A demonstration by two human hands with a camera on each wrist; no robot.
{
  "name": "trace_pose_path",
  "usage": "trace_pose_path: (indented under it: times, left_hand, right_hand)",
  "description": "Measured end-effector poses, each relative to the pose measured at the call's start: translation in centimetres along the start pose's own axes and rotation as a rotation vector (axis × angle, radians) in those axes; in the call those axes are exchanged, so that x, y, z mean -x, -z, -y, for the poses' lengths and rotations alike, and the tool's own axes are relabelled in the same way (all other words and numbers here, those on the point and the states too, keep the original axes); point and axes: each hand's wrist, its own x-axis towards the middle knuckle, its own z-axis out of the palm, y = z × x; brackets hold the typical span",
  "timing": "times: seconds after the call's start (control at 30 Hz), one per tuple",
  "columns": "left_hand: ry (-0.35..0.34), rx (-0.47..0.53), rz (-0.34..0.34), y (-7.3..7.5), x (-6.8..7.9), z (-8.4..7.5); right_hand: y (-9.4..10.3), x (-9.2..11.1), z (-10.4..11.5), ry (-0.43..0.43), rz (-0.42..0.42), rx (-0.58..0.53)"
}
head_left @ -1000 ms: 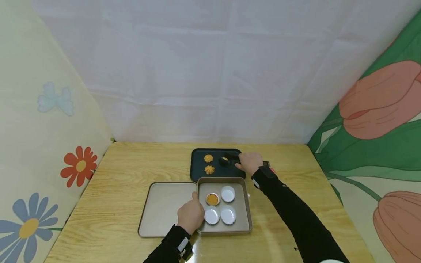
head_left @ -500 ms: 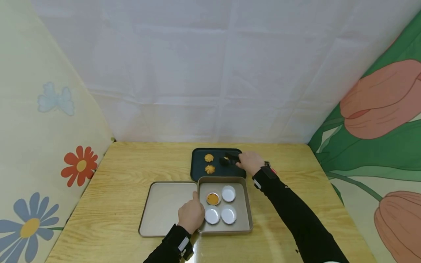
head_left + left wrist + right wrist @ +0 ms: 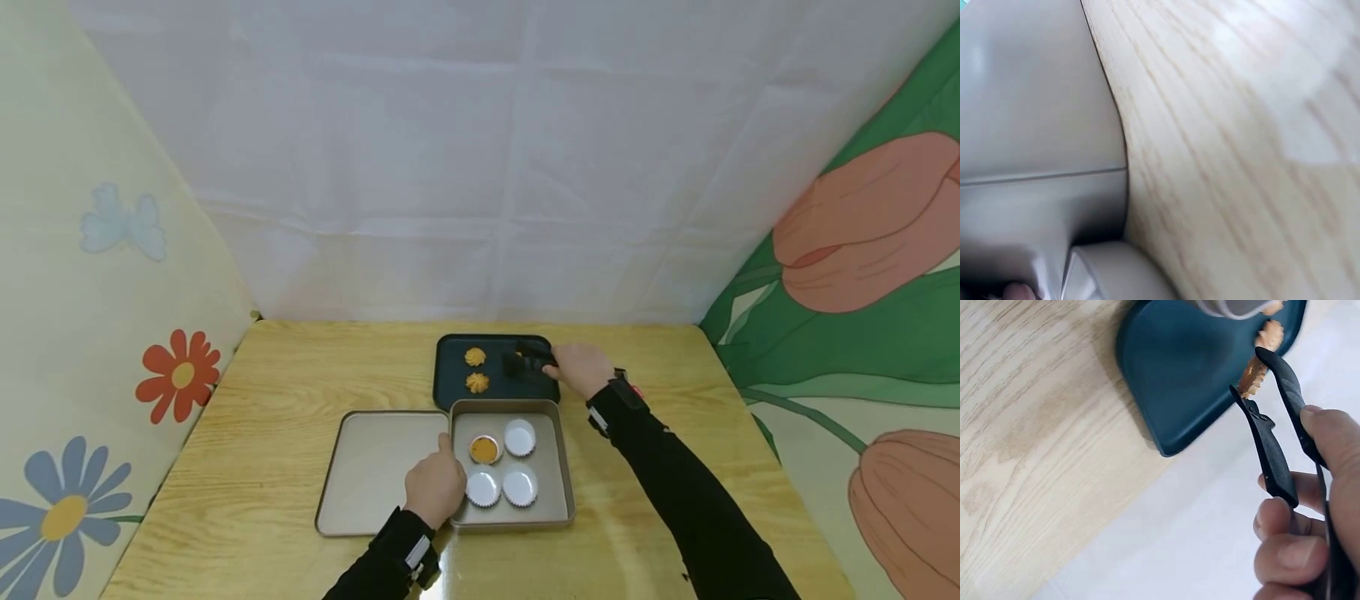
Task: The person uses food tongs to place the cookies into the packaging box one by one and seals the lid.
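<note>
Four cupcake liners (image 3: 521,485) sit in a baking pan (image 3: 547,504) partly hiding the far tray (image 3: 451,367); right fingers (image 3: 1292,556) grip tongs (image 3: 1274,461); hold of left fingers (image 3: 445,446) unclear.

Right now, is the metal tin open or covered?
The tin is open: the head view shows white cups standing uncovered inside it.

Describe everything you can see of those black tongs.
The tongs are black and plastic-looking, with two slim arms and a small raised nub near one tip. The right hand grips them, thumb on one arm. Their parted tips, over the dark teal tray, flank a golden piped cookie; whether both touch it is unclear.
</note>
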Motion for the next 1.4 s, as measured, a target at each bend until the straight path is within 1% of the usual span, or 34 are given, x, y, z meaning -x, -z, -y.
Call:
trace_pose_path:
  times: [0.1, 0.17, 0.23, 0.33, 0.5, 0.57, 0.67, 0.73, 0.83, 0.93, 1.1, 1.4]
  left_hand:
    - [-0.001, 0.003, 0.009, -0.1, 0.0, 0.0]
    - [-0.004, 0.005, 0.011, 0.0, 0.0, -0.1]
    - [-0.006, 0.002, 0.007, 0.0, -0.1, 0.0]
    - [-0.007, 0.001, 0.006, 0.1, -0.1, 0.0]
    - [-0.003, 0.005, 0.014, 0.0, -0.3, 0.2]
    - [-0.001, 0.005, 0.016, 0.0, -0.4, 0.2]
    - [0.0, 0.003, 0.012, 0.0, -0.4, 0.3]
    - [-0.002, 0.004, 0.009, 0.1, -0.4, 0.3]
    - [-0.007, 0.01, 0.002, 0.2, -0.4, 0.2]
    - [-0.008, 0.017, 0.012, 0.2, -0.3, 0.1]
    - [-0.002, 0.01, 0.024, 0.0, -0.3, 0.2]
    - [0.007, -0.002, 0.031, 0.0, -0.4, 0.1]
  right_hand:
    - [0.7, 1.2, 0.0, 0.004, -0.051, -0.041]
    - [1.3, 2.3, 0.2, 0.01, -0.087, -0.059]
    - [1.7, 3.6, 0.4, 0.023, -0.127, -0.05]
    - [2.0, 5.9, 0.9, 0.055, -0.165, -0.041]
    - [1.6, 9.6, 1.6, 0.092, -0.16, -0.033]
    - [1.2, 10.8, 1.9, 0.088, -0.139, 0.001]
    - [0.4, 11.9, 2.2, 0.081, -0.118, 0.081]
    - [0.1, 12.4, 2.4, 0.076, -0.112, 0.116]
    - [-0.4, 12.5, 2.7, 0.08, -0.127, 0.133]
    - [-0.6, 12.4, 2.9, 0.072, -0.108, 0.114]
    - [-0.9, 12.0, 3.2, 0.049, -0.049, 0.076]
    - [-1.2, 11.7, 3.2, 0.012, -0.007, 0.056]
